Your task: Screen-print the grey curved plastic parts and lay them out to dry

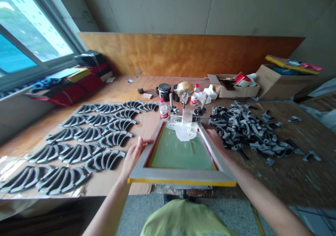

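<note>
Left hand's [134,153] fingers grip the screen frame [183,174] at its left edge; right hand [216,139] meets the right edge, finger closure hidden. Frame lies between rowed grey parts [89,133] and a loose pile [244,127]. Step, judged: frame handling; next move calls for even support.

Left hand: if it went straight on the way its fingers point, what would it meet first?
The near side rail of the screen frame; the left hand looks to be against it. Past that, the line would seem to cross the green mesh, though depth is unclear.
</note>
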A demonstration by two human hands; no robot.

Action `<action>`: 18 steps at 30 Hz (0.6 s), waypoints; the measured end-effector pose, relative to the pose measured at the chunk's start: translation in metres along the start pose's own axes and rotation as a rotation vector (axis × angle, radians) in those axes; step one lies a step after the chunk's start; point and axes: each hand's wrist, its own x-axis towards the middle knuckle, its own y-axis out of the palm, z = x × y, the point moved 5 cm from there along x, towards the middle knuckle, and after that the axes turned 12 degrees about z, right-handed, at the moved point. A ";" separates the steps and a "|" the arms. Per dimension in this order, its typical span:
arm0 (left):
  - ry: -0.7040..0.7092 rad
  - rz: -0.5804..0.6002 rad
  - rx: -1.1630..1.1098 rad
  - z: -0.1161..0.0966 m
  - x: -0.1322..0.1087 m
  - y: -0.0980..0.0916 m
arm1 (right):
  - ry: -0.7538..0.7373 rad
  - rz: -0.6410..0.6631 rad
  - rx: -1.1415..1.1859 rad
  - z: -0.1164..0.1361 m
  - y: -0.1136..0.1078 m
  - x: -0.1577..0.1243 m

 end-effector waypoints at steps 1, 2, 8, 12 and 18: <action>-0.068 0.019 0.017 0.020 -0.006 0.000 | 0.054 -0.069 0.008 -0.008 -0.013 0.005; -0.115 0.029 0.034 0.039 -0.011 0.000 | 0.089 -0.139 0.018 -0.012 -0.025 0.012; -0.157 0.014 0.135 0.120 -0.005 0.007 | -0.043 -0.019 -0.121 0.036 -0.031 0.077; -0.164 0.012 0.135 0.131 -0.002 0.008 | 0.022 0.197 -0.207 0.050 -0.008 0.089; -0.189 0.045 0.073 0.136 -0.002 0.008 | -0.211 0.280 -0.192 0.065 0.008 0.039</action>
